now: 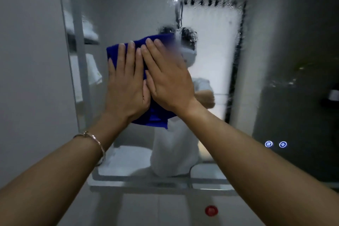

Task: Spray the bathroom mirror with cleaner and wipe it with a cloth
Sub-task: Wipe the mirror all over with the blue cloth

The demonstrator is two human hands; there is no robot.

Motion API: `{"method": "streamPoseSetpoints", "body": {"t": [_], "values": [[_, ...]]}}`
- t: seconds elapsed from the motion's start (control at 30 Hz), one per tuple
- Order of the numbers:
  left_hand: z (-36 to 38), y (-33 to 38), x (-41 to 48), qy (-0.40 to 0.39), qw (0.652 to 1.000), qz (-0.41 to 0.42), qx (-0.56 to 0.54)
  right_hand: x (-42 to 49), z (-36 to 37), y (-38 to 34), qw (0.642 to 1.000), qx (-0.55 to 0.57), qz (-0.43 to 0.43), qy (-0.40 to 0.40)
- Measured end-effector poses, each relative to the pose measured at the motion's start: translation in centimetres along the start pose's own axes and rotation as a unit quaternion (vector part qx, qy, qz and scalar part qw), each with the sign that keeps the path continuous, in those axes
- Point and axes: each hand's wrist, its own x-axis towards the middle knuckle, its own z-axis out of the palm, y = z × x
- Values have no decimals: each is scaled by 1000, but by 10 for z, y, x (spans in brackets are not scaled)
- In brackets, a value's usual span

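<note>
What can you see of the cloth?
The cloth is deep blue and looks soft, like microfibre. It is folded or bunched into a rough pad and lies flat against the mirror, about mid-height, left of centre. The left hand and right hand press on it side by side with straight fingers, covering most of it. Its top edge shows above the fingertips and a corner hangs below the palms.

A bathroom: a wet wall mirror (275, 57) with lit touch buttons (268, 144), reflecting folded white towels (90, 32).
</note>
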Motion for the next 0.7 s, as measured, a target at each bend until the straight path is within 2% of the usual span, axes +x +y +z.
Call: {"method": "streamPoseSetpoints", "body": {"t": [0.7], "values": [[64, 236, 43, 35, 994, 101, 21, -125, -85, 201, 996, -25, 83, 15]]}}
